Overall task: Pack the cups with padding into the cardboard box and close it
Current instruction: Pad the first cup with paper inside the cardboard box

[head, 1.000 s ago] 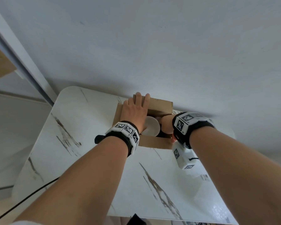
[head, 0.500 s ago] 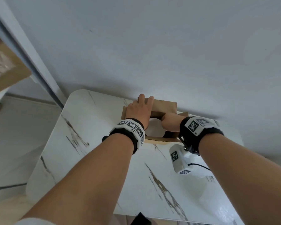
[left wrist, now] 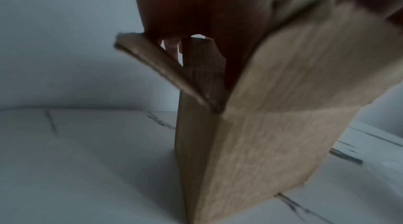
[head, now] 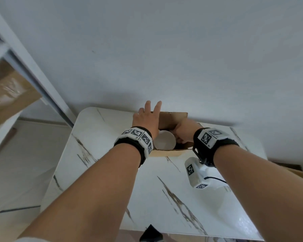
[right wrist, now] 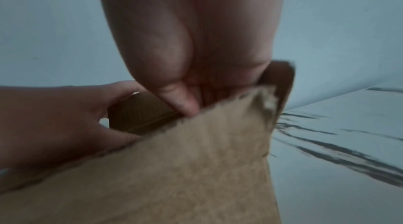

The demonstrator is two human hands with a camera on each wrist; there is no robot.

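Observation:
An open brown cardboard box (head: 166, 152) stands at the far edge of the marble table, tight to the wall. A white cup (head: 164, 142) stands inside it, mouth up, with something dark beside it on the right. My left hand (head: 145, 119) lies against the box's left and far flaps with two fingers straight and spread; its palm (left wrist: 196, 3) hangs over the flaps (left wrist: 152, 65). My right hand (head: 185, 131) reaches down into the right side of the box. Its thumb (right wrist: 185, 105) lies against the fingers just behind the near flap (right wrist: 174, 176). The fingertips are hidden.
The white marble table (head: 112, 172) has bare surface in front of the box. A grey wall rises directly behind it. A shelf frame with a taped carton (head: 7, 95) is at the left, and more cardboard (head: 296, 172) lies past the table's right edge.
My left fingers have lifted from lying flat on the far flap and now point up, spread. My right hand has shifted toward the box's far right. The head view has tilted.

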